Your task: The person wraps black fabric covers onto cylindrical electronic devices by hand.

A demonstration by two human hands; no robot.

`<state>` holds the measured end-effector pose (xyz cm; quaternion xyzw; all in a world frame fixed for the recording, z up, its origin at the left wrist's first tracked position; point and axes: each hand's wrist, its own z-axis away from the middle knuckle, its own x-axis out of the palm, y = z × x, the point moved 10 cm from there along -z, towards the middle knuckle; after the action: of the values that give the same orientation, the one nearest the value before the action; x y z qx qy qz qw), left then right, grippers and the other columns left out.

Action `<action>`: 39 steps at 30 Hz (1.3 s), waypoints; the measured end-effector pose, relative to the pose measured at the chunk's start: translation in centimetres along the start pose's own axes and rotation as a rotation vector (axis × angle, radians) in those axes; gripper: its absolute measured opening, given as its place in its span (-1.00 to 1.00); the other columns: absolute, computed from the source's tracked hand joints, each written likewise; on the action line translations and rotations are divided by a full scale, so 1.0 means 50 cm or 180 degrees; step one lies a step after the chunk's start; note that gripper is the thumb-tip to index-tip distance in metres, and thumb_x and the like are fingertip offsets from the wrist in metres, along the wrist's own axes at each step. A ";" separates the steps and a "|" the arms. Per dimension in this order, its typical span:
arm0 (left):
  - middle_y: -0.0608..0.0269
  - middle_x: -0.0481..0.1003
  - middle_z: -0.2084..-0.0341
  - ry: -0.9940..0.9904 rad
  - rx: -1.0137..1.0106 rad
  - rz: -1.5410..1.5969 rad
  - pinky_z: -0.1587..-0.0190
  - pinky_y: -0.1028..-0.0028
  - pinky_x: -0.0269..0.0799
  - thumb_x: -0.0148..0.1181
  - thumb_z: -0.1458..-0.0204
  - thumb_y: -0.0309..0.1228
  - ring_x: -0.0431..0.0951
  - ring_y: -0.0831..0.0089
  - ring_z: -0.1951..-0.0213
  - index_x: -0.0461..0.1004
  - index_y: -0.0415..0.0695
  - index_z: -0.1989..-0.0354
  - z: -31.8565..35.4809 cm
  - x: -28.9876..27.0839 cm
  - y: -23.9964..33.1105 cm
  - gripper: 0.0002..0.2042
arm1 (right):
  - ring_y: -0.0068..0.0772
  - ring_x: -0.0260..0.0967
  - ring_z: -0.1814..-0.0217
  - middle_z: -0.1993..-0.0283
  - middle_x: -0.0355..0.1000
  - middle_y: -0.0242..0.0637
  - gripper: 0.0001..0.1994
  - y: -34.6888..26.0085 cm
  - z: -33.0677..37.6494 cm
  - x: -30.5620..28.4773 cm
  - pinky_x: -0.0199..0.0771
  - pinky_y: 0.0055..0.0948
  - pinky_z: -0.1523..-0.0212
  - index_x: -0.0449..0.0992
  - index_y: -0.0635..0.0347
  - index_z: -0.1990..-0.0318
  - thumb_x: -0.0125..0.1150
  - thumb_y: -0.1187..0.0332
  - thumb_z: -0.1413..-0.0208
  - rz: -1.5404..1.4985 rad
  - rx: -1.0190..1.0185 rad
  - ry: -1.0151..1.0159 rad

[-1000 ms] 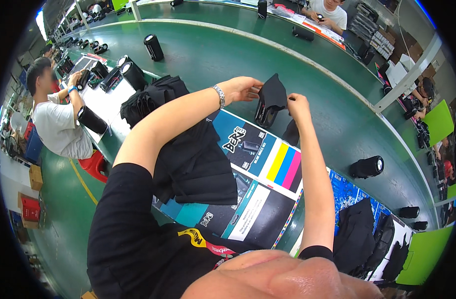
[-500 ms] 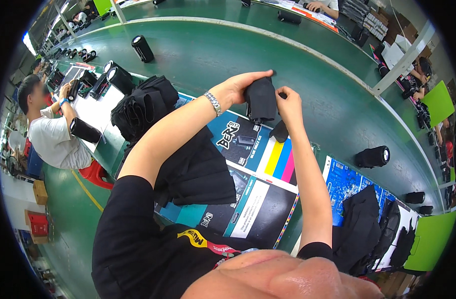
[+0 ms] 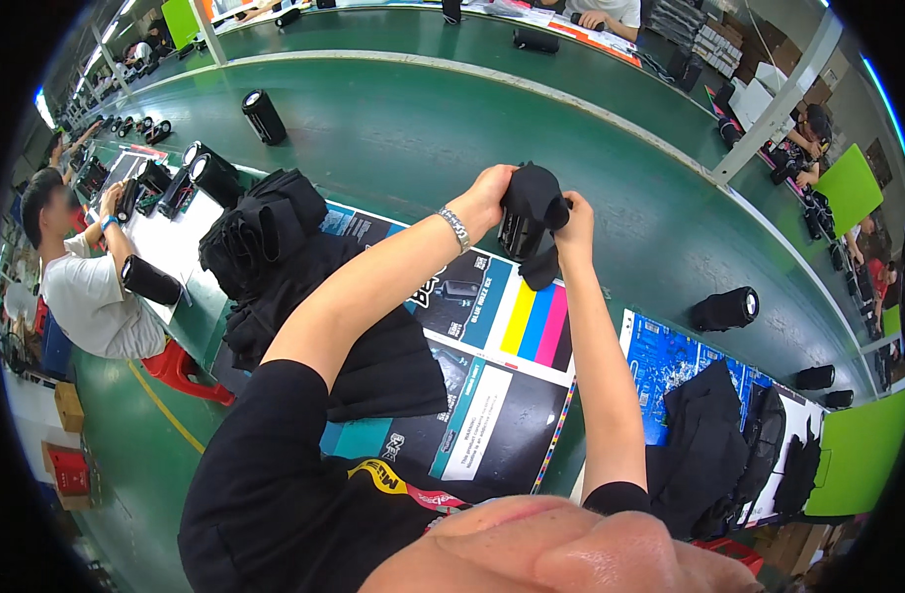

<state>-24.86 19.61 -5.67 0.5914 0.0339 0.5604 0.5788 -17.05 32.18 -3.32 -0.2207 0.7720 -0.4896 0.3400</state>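
Over the green surface in front of me I hold a black cylindrical speaker body [image 3: 520, 237] between both hands. Black cloth [image 3: 537, 190] covers its top, and a loose flap [image 3: 540, 271] hangs at the lower right. My left hand [image 3: 487, 203], closed, grips the cloth and body from the left side. On the right, my right hand [image 3: 575, 229] pinches the cloth at the edge. Its fingertips are partly hidden. A heap of black cloth pieces [image 3: 265, 237] lies left of my left forearm, and more flat cloth [image 3: 388, 371] is spread beneath that arm.
Printed sheets [image 3: 532, 415] cover the bench before me. To the right are a black speaker [image 3: 725, 309] and cloth pieces [image 3: 704, 430]; another speaker [image 3: 264, 117] stands far left. A co-worker in a white shirt [image 3: 97, 301] handles parts at the left.
The speaker body has turned in my hands, so its slotted side shows under the cloth. My right hand has moved lower alongside it. The whole view has shifted slightly.
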 end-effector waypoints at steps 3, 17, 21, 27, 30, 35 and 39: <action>0.19 0.54 0.44 0.0309 0.0384 -0.0217 0.28 0.37 0.45 -0.09 -0.12 -0.37 0.53 0.38 0.40 0.49 -0.18 0.41 -0.031 -0.060 -0.005 -0.78 | -0.34 0.43 0.44 0.53 0.46 -0.06 -0.80 0.031 0.009 0.015 0.38 -0.35 0.35 0.52 0.36 0.36 0.17 0.36 -0.01 -0.0052 0.0650 -0.0305; 0.21 0.55 0.34 -0.0241 0.0503 -0.1846 0.18 0.46 0.36 -0.08 -0.14 -0.35 0.48 0.49 0.31 0.52 -0.24 0.31 -0.041 -0.033 -0.067 -0.74 | 0.09 0.47 0.32 0.44 0.47 0.10 -0.80 0.017 0.039 -0.062 0.40 -0.21 0.26 0.51 0.40 0.39 0.16 0.37 0.01 0.0692 0.0239 -0.0363; -0.14 0.52 0.48 -0.0343 0.1785 -0.3278 0.34 0.31 0.41 -0.06 -0.05 -0.48 0.54 0.13 0.42 0.49 -0.32 0.46 -0.033 -0.038 -0.021 -0.79 | 0.07 0.46 0.34 0.46 0.46 0.08 -0.80 -0.002 0.047 -0.054 0.39 -0.22 0.27 0.51 0.40 0.40 0.15 0.37 0.01 0.0514 0.0085 -0.0345; 0.26 0.53 0.44 -0.0078 0.0913 -0.3135 0.34 0.57 0.31 0.01 -0.12 -0.36 0.43 0.59 0.39 0.52 -0.32 0.38 0.010 -0.059 -0.048 -0.75 | -0.08 0.48 0.37 0.46 0.47 0.02 -0.83 -0.002 0.091 -0.063 0.39 -0.29 0.30 0.50 0.37 0.41 0.18 0.38 -0.01 0.0116 -0.0092 -0.0025; 0.25 0.54 0.36 0.0181 0.0620 -0.1521 0.25 0.53 0.32 0.05 -0.13 -0.30 0.46 0.56 0.30 0.52 -0.26 0.32 0.042 -0.029 -0.072 -0.75 | -0.26 0.48 0.36 0.42 0.51 -0.09 -0.84 0.013 0.098 -0.089 0.40 -0.38 0.26 0.52 0.32 0.39 0.18 0.37 -0.06 0.0194 0.0111 0.0097; 0.29 0.49 0.33 0.0705 0.0863 -0.0790 0.20 0.51 0.34 0.02 -0.21 -0.17 0.45 0.51 0.27 0.45 -0.20 0.22 0.111 -0.009 -0.071 -0.70 | -0.45 0.40 0.24 0.33 0.52 -0.21 -0.75 -0.032 0.120 -0.095 0.37 -0.46 0.16 0.53 0.34 0.32 0.10 0.29 -0.20 -0.0916 0.0506 0.0323; 0.23 0.49 0.35 0.1164 0.1129 0.0165 0.18 0.49 0.37 -0.12 -0.27 -0.19 0.46 0.50 0.30 0.43 -0.22 0.26 0.120 -0.033 -0.078 -0.68 | -0.40 0.38 0.05 0.12 0.46 -0.20 -0.61 -0.087 0.183 -0.093 0.32 -0.46 0.00 0.41 0.39 0.02 0.14 0.18 -0.20 -0.1006 0.0151 0.0142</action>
<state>-18.87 15.88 -7.72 0.5732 0.2206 0.6580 0.4356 -7.09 27.95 -0.60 -0.3204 0.7232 -0.5599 0.2466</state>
